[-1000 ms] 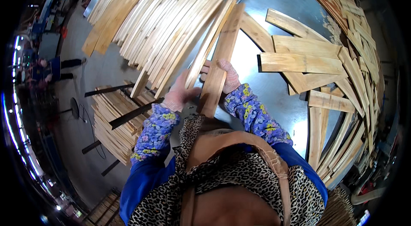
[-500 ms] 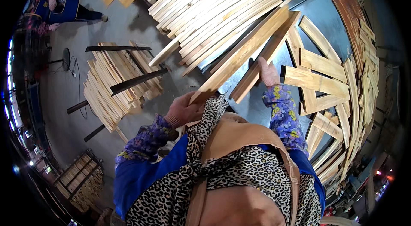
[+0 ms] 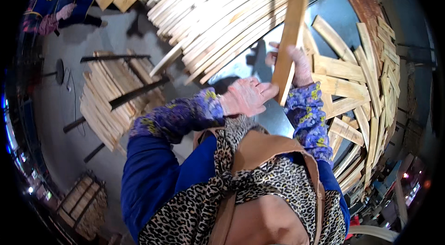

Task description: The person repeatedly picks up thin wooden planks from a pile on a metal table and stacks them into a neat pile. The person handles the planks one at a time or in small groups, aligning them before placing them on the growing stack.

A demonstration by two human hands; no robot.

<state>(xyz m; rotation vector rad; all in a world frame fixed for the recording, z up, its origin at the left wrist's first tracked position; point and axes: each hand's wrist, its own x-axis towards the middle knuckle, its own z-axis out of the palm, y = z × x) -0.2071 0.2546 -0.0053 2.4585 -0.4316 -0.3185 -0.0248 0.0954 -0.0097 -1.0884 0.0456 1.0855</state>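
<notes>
A long wooden plank [image 3: 289, 36] stands raised above the metal table, its near end pointing toward me. My right hand [image 3: 299, 65] is closed around it, fingers showing on its left side. My left hand [image 3: 246, 96] is open beside the near end, fingers stretched out, with the fingertips at the plank's edge; whether they press on it I cannot tell. Just beyond my left hand lies a broad row of pale planks [image 3: 218, 17], side by side. To the right of my right hand, loose boards [image 3: 340, 86] lie crisscrossed on the table.
Further right, more boards pile up along a curved edge [image 3: 387, 73]. At left, a stack of planks [image 3: 104, 92] rests among dark metal bars [image 3: 139, 92]. A lower stack [image 3: 83, 201] stands at the bottom left. A co-worker [image 3: 62, 3] in a dark blue apron is at the far left.
My left hand has let go of its plank and moved right, toward the other one. The plank in my right hand has swung more upright.
</notes>
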